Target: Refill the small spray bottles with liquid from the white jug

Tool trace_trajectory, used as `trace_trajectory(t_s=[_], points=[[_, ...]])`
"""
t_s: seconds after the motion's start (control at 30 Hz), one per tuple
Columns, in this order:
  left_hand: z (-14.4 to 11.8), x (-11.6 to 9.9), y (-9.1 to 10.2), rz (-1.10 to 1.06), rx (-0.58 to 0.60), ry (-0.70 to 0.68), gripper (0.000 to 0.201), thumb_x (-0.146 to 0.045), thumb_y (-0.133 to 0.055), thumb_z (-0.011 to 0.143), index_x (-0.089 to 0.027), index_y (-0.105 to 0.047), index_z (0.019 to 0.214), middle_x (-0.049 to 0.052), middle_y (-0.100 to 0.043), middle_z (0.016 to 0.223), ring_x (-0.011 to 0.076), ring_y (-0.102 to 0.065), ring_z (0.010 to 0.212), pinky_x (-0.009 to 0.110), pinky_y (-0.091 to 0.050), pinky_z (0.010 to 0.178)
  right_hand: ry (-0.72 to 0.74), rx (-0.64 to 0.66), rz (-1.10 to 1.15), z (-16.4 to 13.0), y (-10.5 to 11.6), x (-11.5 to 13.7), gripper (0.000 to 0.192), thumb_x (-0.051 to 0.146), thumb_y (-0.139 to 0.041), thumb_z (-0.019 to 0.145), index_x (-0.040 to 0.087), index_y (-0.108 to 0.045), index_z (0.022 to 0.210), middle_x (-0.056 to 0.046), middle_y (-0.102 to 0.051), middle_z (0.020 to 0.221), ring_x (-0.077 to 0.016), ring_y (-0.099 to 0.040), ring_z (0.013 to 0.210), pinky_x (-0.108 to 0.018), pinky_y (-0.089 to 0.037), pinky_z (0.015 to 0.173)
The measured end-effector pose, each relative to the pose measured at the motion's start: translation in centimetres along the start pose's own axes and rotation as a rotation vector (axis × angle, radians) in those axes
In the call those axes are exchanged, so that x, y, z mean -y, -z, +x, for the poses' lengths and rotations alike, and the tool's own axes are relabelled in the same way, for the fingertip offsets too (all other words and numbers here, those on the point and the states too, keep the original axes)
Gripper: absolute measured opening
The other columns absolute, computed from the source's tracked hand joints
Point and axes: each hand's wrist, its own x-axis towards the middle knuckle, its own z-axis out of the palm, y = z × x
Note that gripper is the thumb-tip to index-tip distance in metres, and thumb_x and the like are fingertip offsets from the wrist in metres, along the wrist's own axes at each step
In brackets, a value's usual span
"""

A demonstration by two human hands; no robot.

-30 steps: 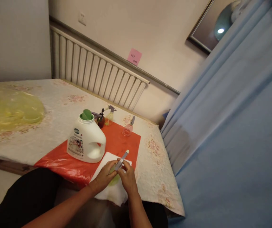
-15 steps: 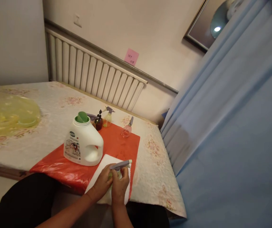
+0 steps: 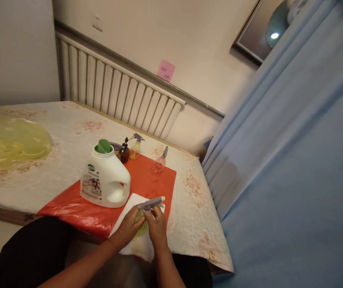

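Both hands meet over a small spray bottle (image 3: pixel 144 224) at the near edge of the table (image 3: pixel 69 140). The left hand (image 3: pixel 129 226) wraps around the bottle's yellow-green body, fingers closed on it. The right hand (image 3: pixel 157 226) pinches the grey spray head (image 3: pixel 151 203) between thumb and fingertips, a narrow grip right at the neck. The bottle stands on a white cloth (image 3: pixel 129 206) that lies over a red plastic sheet (image 3: pixel 147 182).

What worries me is the head going on crooked. If the threads don't catch squarely, the liquid could seep out at the neck onto the cloth. A hard twist with a loose hold on the body could also tip the little bottle, and it sits close to the table's edge, just above the person's lap. The big white jug (image 3: pixel 105 178) just beside the left hand has its green cap (image 3: pixel 103 147) sitting loosely in its mouth, so a knock from an elbow might spill it.

The bottle itself is small and see-through, tinted yellow-green, mostly hidden by the fingers. Its head is grey with a pale nozzle tip pointing right. How full it is I cannot tell. Two similar spray bottles (image 3: pixel 160 162) stand well apart at the far side of the red sheet.
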Motion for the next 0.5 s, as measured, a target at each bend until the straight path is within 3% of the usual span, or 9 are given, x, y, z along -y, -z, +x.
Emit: trace_trajectory(t_s=[0.23, 0.33, 0.43, 0.5], points=[[-0.4, -0.2, 0.1, 0.020, -0.014, -0.004, 0.036, -0.031, -0.054, 0.083, -0.020, -0.064, 0.115, 0.009, -0.070, 0.112, 0.0277, -0.062, 0.110, 0.045, -0.048, 0.101, -0.088, -0.249, 0.070, -1.1, -3.4, -2.5, 0.032, 0.029, -0.059, 0.076, 0.016, -0.065, 0.105, -0.009, -0.071, 0.104, -0.0252, -0.065, 0.100, -0.036, -0.049, 0.089], [-0.3, -0.2, 0.4, 0.022, -0.006, -0.007, 0.035, -0.031, -0.053, 0.084, -0.020, -0.063, 0.115, 0.010, -0.070, 0.113, 0.0280, -0.062, 0.110, 0.045, -0.048, 0.100, -0.066, -0.195, 0.061, -0.8, -2.8, -2.2, 0.028, 0.029, -0.061, 0.076, 0.017, -0.068, 0.100, -0.006, -0.071, 0.098, -0.0236, -0.064, 0.096, -0.033, -0.049, 0.086], [-0.2, -0.2, 0.4, 0.020, 0.002, -0.012, 0.034, -0.033, -0.055, 0.085, -0.020, -0.062, 0.116, 0.011, -0.069, 0.116, 0.0275, -0.062, 0.110, 0.044, -0.048, 0.100, -0.036, -0.092, 0.037, -0.2, -1.3, -1.5, 0.011, 0.029, -0.065, 0.073, 0.019, -0.069, 0.076, 0.000, -0.068, 0.076, -0.0199, -0.062, 0.077, -0.029, -0.049, 0.072], [-0.2, 0.0, 0.3, 0.019, 0.004, -0.012, 0.034, -0.035, -0.056, 0.085, -0.020, -0.061, 0.115, 0.010, -0.069, 0.115, 0.0274, -0.062, 0.110, 0.043, -0.048, 0.100, -0.032, -0.046, 0.030, 0.0, -0.6, -1.2, 0.011, 0.028, -0.065, 0.071, 0.019, -0.066, 0.066, 0.002, -0.062, 0.066, -0.0175, -0.058, 0.066, -0.027, -0.047, 0.064]])
